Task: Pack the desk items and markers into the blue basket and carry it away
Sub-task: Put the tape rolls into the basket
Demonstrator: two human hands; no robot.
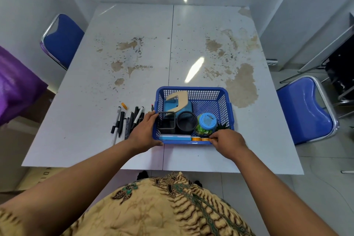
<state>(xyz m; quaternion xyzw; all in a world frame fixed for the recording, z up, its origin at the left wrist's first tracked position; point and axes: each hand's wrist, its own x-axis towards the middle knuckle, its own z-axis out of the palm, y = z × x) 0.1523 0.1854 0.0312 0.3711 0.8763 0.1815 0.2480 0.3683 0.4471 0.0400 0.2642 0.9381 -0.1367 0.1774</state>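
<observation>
The blue basket (224,101) stands near the table's front edge. Inside are a blue hole punch with a beige handle (177,102), a square black mesh holder (166,122), a round black mesh cup (186,122), a jar with a blue lid (206,122), a blue case (175,137) and an orange tape roll (200,139). My left hand (144,132) holds the basket's left side, thumb along the front rim. My right hand (227,142) pinches the tape roll at the front right corner. Several markers (126,120) lie on the table left of the basket.
The white table (115,63) has worn brown patches. A small orange cap (124,105) lies by the markers. Blue chairs stand at the far left (61,40) and at the right (304,111). Purple cloth (17,80) hangs at the left edge.
</observation>
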